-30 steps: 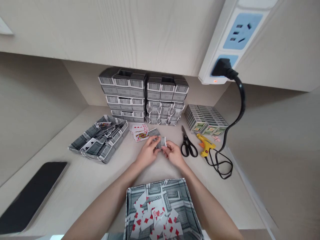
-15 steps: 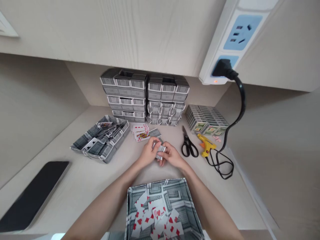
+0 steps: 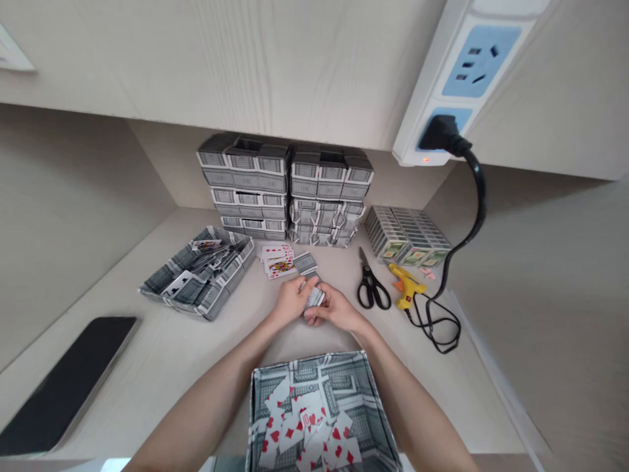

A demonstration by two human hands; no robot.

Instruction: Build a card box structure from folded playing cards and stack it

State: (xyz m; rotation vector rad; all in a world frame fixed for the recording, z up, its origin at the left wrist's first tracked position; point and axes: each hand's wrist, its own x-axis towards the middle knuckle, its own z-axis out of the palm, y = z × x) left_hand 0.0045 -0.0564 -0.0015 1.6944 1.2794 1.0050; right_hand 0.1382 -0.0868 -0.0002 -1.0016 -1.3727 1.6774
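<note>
Pale wood-grain desk top point(image 3: 171, 367): runs back beneath the cabinet, bears everything below.
Flat black rectangular slab point(image 3: 69, 387): lies at the left.
Open grey tray built of playing cards point(image 3: 219, 296): sits left of centre, holds loose cards.
Two stacks of grey patterned card-built boxes, left point(image 3: 250, 178) and right point(image 3: 331, 181): stand side by side at the back.
Face-up white playing cards point(image 3: 280, 267): overlap in front of the left stack.
Face-down grey patterned cards point(image 3: 305, 263): lie just beside those.
Black-handled metal scissors point(image 3: 367, 269): point toward the back.
Yellow plastic glue gun point(image 3: 407, 285): rests right of the scissors, near small pink scraps point(image 3: 428, 273).
Block of small grey-striped boxes point(image 3: 407, 236): sits back right.
</note>
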